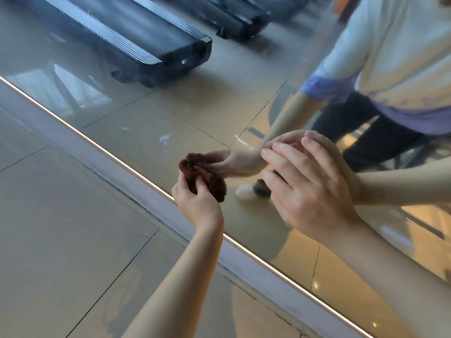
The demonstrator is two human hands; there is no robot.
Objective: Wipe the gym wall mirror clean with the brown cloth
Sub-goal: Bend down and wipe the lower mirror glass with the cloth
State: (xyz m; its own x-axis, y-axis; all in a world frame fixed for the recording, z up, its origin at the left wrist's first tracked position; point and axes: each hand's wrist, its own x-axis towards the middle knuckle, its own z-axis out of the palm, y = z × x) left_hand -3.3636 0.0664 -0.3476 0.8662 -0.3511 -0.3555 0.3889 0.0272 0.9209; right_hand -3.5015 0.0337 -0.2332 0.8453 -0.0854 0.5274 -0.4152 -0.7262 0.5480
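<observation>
The wall mirror (200, 113) fills the upper right of the view, its lower edge running diagonally from upper left to lower right. My left hand (195, 202) grips a bunched brown cloth (207, 179) and holds it against the glass just above that edge. My right hand (307, 191) lies flat on the mirror to the right, fingers straight and together, meeting its own reflection. Two small white smudges (164, 139) sit on the glass up and left of the cloth.
A pale baseboard strip (127, 176) runs under the mirror's lit edge, with tan floor tiles (61, 240) below it. Reflected in the glass are dark treadmills (151, 45), my own body in a white shirt (402, 57) and a shoe (246, 191).
</observation>
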